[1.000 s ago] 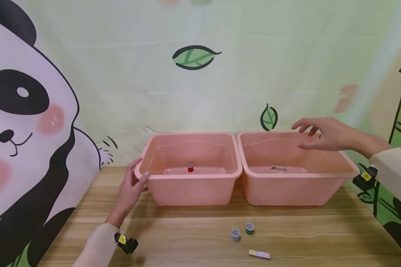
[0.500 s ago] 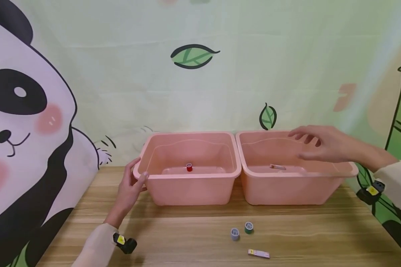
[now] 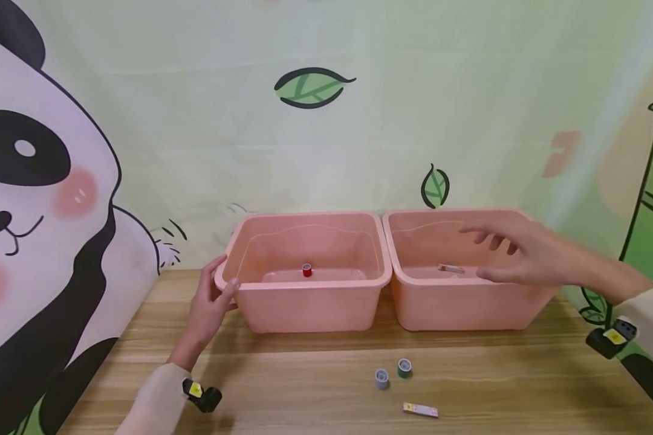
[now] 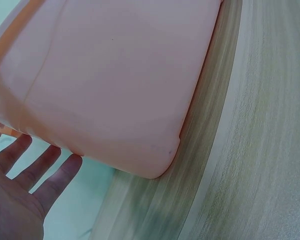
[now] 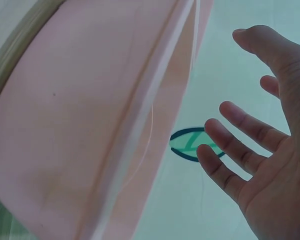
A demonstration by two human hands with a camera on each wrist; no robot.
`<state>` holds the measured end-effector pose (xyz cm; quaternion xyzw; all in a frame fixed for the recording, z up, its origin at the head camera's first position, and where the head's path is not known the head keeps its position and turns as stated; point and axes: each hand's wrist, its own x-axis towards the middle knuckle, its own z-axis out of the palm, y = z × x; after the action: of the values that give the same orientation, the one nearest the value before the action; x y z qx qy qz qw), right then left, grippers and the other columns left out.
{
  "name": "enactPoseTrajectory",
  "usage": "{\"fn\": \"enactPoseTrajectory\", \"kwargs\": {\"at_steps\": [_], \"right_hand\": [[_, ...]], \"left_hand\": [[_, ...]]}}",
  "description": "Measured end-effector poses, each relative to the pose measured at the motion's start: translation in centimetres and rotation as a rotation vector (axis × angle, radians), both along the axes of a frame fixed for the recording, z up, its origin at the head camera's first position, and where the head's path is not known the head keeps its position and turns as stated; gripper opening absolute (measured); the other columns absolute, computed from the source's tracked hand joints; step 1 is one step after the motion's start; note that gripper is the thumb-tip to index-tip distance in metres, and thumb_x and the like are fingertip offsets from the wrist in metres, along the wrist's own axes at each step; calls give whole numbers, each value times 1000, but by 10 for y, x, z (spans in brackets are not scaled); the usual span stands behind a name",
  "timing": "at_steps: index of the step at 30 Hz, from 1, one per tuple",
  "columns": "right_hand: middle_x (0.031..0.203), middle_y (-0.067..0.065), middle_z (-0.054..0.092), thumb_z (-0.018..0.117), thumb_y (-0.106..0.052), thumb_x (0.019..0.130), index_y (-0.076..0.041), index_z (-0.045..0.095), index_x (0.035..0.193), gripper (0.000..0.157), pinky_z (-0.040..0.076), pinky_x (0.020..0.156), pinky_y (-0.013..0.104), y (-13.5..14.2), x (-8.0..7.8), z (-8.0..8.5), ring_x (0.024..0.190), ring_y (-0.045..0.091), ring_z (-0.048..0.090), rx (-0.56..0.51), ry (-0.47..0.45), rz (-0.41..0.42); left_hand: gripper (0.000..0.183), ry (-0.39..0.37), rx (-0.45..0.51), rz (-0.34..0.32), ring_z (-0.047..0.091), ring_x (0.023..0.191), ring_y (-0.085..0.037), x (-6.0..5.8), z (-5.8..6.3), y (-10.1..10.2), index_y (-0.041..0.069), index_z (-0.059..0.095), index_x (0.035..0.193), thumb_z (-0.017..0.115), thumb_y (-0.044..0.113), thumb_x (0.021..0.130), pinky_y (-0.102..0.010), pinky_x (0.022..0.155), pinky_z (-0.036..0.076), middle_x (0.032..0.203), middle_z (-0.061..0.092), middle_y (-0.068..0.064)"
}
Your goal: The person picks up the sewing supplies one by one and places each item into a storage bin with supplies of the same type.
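Two pink plastic bins stand side by side on the wooden table in the head view. My left hand (image 3: pixel 208 311) holds the front left corner of the left bin (image 3: pixel 310 311), thumb at the rim and fingers along the side. In the left wrist view, several fingertips (image 4: pixel 70 162) meet that bin's wall. Over the front right part of the right bin (image 3: pixel 468 308) hovers my right hand (image 3: pixel 528 254), fingers spread and loosely bent, holding nothing. Inside the left bin lies a small red spool-like cylinder (image 3: pixel 307 270); a narrow printed strip-shaped packet (image 3: pixel 450 268) lies in the right one.
On the table (image 3: pixel 283 386) before the bins are a grey spool-like cylinder (image 3: pixel 381 379), a green one (image 3: pixel 404 368) and a narrow white-and-yellow packet (image 3: pixel 420 410). A cloth backdrop (image 3: pixel 239 133) with a panda and leaves hangs behind.
My right hand has come down toward the right bin's front rim, its fingers still spread. The left hand stays at the left bin's corner. The whole head view has shifted slightly.
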<state>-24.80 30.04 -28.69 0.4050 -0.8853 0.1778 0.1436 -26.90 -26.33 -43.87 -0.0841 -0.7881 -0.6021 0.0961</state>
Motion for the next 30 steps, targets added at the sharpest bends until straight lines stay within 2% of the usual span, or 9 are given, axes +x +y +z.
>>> {"fn": "enactPoseTrajectory", "kwargs": {"at_steps": [3, 6, 10, 14, 17, 23, 26, 30], "right_hand": [[129, -5, 62, 91, -16, 75, -18, 59, 141, 74, 55, 67, 26, -4, 2, -5, 95, 6, 60, -6, 59, 46], [121, -10, 64, 92, -17, 73, -20, 58, 142, 77, 55, 67, 24, -9, 7, -10, 93, 3, 60, -12, 66, 58], [110, -16, 65, 93, -14, 74, -22, 55, 144, 81, 56, 64, 22, -14, 16, -15, 88, 3, 59, -24, 19, 76], [110, -12, 65, 91, -12, 76, -23, 54, 145, 79, 57, 65, 25, -18, 24, -21, 88, 8, 62, -34, -22, 105], [113, -9, 65, 90, -16, 78, -24, 54, 145, 76, 57, 68, 26, -22, 30, -28, 91, 9, 61, -40, -54, 97], [117, -8, 64, 90, -18, 79, -21, 55, 145, 75, 54, 71, 25, -29, 42, -47, 94, 8, 58, -35, -78, 73], [119, -10, 62, 90, -21, 79, -21, 54, 146, 76, 54, 70, 24, -32, 46, -58, 93, 7, 58, -46, -123, 70], [113, -15, 60, 88, -26, 83, -21, 56, 145, 70, 55, 69, 25, -35, 50, -74, 90, 4, 57, -62, -186, 66]], "left_hand": [[65, -7, 1, 2, 51, 131, -38, 1, 1, 0, 28, 22, 161, 56, 35, 107, -42, 85, 61, 161, 35, -15], [64, -5, 5, 5, 51, 130, -39, 2, 2, 0, 28, 23, 161, 56, 34, 107, -41, 84, 62, 161, 36, -16], [64, 1, 4, 3, 51, 132, -41, 1, 2, 0, 27, 23, 161, 56, 32, 107, -40, 84, 62, 161, 36, -17], [63, 5, 3, -3, 50, 132, -41, 0, 1, 0, 26, 22, 161, 55, 31, 107, -41, 84, 62, 161, 35, -17], [64, 10, 1, -1, 51, 132, -40, 0, 1, 0, 26, 23, 161, 56, 33, 107, -40, 83, 62, 161, 35, -17], [63, 16, 3, -5, 50, 132, -42, 0, 1, 0, 26, 23, 161, 56, 33, 107, -43, 84, 61, 160, 36, -17], [63, 13, 7, -7, 50, 133, -42, 0, 0, 0, 26, 23, 161, 55, 30, 107, -43, 85, 61, 160, 36, -16], [62, 11, 10, 2, 53, 129, -36, 1, 0, 0, 28, 24, 161, 56, 30, 107, -41, 83, 62, 159, 38, -16]]}}
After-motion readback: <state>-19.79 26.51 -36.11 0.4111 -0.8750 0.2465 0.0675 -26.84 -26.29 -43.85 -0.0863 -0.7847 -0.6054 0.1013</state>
